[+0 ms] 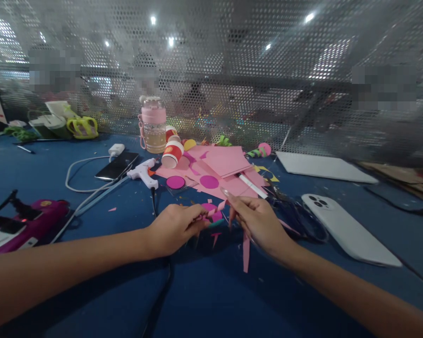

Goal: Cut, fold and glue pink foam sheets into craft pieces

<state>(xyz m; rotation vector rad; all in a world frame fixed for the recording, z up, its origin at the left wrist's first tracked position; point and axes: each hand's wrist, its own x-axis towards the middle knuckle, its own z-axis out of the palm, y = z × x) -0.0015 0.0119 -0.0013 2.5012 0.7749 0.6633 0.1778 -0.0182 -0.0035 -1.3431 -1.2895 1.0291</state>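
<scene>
My left hand [176, 228] is closed around a thin teal stick [216, 223], whose tip shows past the fingers. A pink paper strip [223, 205] runs from beside the stick to my right hand [255, 223]. The fingertips of that hand pinch the strip, and a long pink tail [246, 253] hangs below the palm. Just behind the fingers, a magenta paper circle [211, 212] is partly hidden. Two more magenta circles [209, 182] [175, 182] lie farther back, one of them on pink paper sheets [225, 162].
Left of the paper are a white glue gun [143, 173], a black phone [117, 166] and a purple power strip [45, 216]. A drink bottle [153, 124] and a paper cup [172, 154] stand behind. Right lie a white phone [348, 230] and white slab [324, 168]. Perforated metal [215, 70] borders the table.
</scene>
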